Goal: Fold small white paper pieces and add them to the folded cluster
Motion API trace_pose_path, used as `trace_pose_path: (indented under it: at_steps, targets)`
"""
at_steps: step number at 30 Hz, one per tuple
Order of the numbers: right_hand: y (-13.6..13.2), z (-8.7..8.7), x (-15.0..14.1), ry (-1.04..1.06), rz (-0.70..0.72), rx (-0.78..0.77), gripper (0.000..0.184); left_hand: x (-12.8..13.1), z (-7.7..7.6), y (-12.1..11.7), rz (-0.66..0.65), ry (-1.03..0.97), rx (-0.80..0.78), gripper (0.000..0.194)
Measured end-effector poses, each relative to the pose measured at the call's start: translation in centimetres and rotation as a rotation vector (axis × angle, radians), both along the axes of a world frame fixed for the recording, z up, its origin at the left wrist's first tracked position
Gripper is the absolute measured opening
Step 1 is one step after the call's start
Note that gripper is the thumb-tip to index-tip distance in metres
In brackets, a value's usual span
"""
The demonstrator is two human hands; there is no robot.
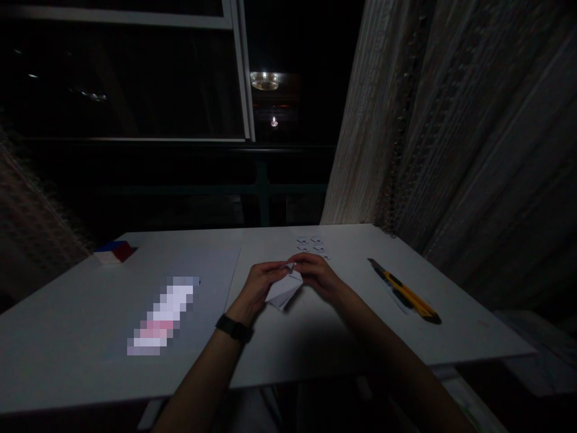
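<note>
A folded piece of white paper (283, 291) is held just above the white table (342, 352), near its middle. My left hand (260, 284) pinches the paper's left side, thumb along its upper edge. On the other side my right hand (319, 273) grips the upper right part, fingers curled over the top. The paper shows layered folds, and its lower corner points toward me. A dark band sits on my left wrist. Just beyond my hands lie several small paper pieces with dark marks (311, 242), partly hidden by my right hand.
A yellow and black utility knife (408, 293) lies at the right, over a small clear-looking strip. To the left rests a large pale sheet (216, 285), partly blurred out. A red, blue and white cube (113, 252) stands far left. Curtains (360, 120) and a window (246, 78) are behind.
</note>
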State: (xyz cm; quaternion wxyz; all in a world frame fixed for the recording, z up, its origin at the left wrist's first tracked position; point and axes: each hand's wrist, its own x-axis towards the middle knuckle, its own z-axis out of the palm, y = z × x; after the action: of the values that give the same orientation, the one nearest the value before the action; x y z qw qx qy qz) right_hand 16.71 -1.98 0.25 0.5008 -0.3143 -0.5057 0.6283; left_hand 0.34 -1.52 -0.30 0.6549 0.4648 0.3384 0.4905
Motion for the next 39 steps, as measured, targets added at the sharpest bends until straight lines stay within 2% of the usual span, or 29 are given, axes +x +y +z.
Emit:
trace_pose_path:
  at_steps: [5,14,22,26,32,37,39]
  targets:
    - [0.0,0.0,0.2,-0.051,0.019,0.015,0.026,-0.1,0.0,0.1,0.014,0.019,-0.002,0.033]
    - [0.5,-0.5,0.4,-0.013,0.02,0.036,0.009,-0.2,0.1,0.1,0.058,0.07,-0.035,0.033]
    - [0.4,-0.3,0.9,-0.111,0.051,0.08,0.018,-0.2,0.2,0.0,0.118,0.122,-0.002,0.03]
    - [0.7,-0.2,0.8,-0.198,-0.039,0.178,0.019,-0.2,0.3,0.0,0.112,0.124,0.007,0.032]
    - [1.3,-0.6,0.6,-0.325,-0.135,0.261,0.023,0.0,0.5,0.1,0.137,0.122,0.069,0.022]
    - [1.3,-0.9,0.6,-0.332,-0.126,0.278,0.029,0.4,0.2,0.3,0.214,0.196,0.063,0.043]
    - [1.3,-1.1,0.6,-0.32,-0.125,0.259,0.033,0.5,0.1,0.3,0.223,0.189,0.065,0.043]
